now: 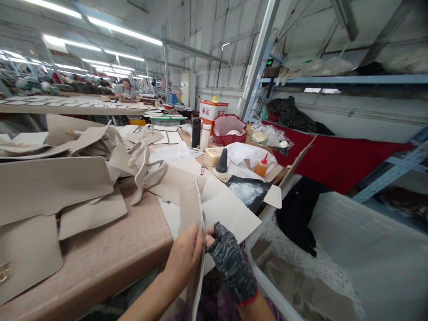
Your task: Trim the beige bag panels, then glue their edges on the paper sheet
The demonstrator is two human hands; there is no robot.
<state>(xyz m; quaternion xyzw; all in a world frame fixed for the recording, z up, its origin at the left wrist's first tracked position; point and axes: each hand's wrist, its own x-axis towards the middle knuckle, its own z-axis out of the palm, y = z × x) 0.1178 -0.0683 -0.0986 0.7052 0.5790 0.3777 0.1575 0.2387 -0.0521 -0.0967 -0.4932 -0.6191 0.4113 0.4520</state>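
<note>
I hold a beige leather panel [191,209] upright on edge over the front edge of the work table [110,258]. My bare left hand [186,255] grips its left face, fingers closed around it. My right hand [229,263], in a dark fingerless glove, pinches the same panel from the right side near its edge. Below the hands the panel hangs down toward my lap.
Beige bag flaps and handles [67,187] are piled at left. A glue bottle [222,161], an orange squeeze bottle [261,167], flasks [196,132] and a red basket [229,130] stand behind. A white bin [301,276] sits to the right under blue shelving. Another person [125,90] works far back.
</note>
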